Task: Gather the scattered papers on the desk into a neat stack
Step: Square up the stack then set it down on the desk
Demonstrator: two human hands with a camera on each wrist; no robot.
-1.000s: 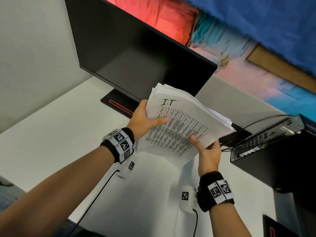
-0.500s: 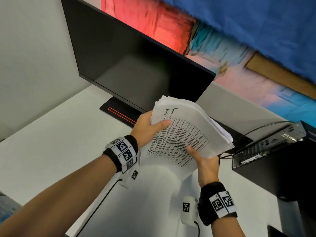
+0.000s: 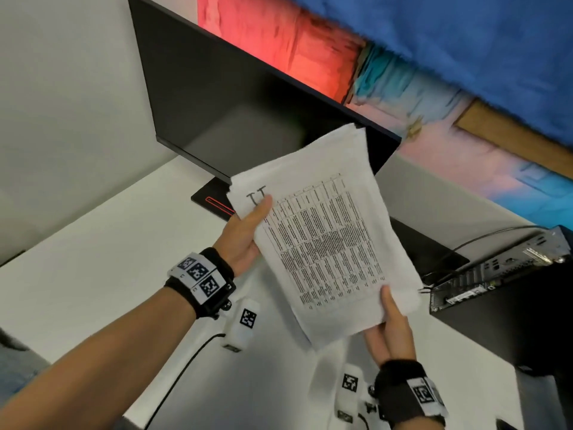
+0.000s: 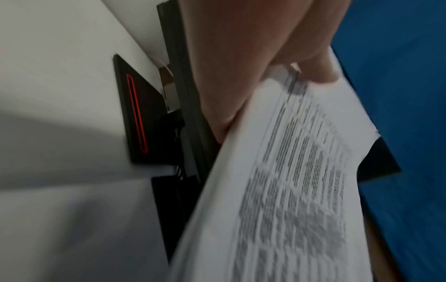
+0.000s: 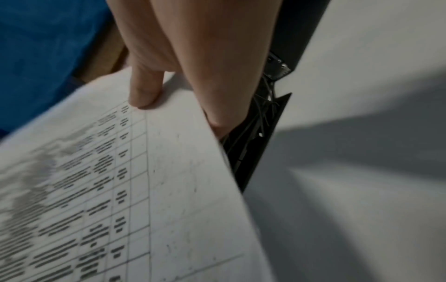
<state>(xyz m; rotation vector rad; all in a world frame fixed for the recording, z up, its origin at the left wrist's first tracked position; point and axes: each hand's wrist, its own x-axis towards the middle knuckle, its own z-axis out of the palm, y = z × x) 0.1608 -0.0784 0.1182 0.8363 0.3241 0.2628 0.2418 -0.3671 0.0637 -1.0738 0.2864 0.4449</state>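
A stack of white papers [image 3: 325, 240] with a printed table on top is held in the air above the white desk [image 3: 93, 274], in front of the monitor. My left hand [image 3: 248, 231] grips its upper left corner, thumb on the top sheet near the handwritten letters. My right hand [image 3: 390, 330] holds the lower right corner, thumb on top and fingers underneath. In the left wrist view the papers [image 4: 277, 190] run out from under my thumb. The right wrist view shows my thumb pressing the top sheet of the papers [image 5: 144, 190]. The sheets' edges look roughly aligned.
A black monitor [image 3: 248, 113] on a base with a red stripe [image 3: 214, 203] stands behind the stack. To the right sits a black computer box [image 3: 511, 290] with cables [image 3: 483, 237]. A colourful wall hanging [image 3: 403, 57] covers the wall beyond.
The stack has turned from lying crosswise and fanned to standing lengthwise and flatter. My right hand moved down toward me, to the lower right corner. The left hand stays on the upper left.
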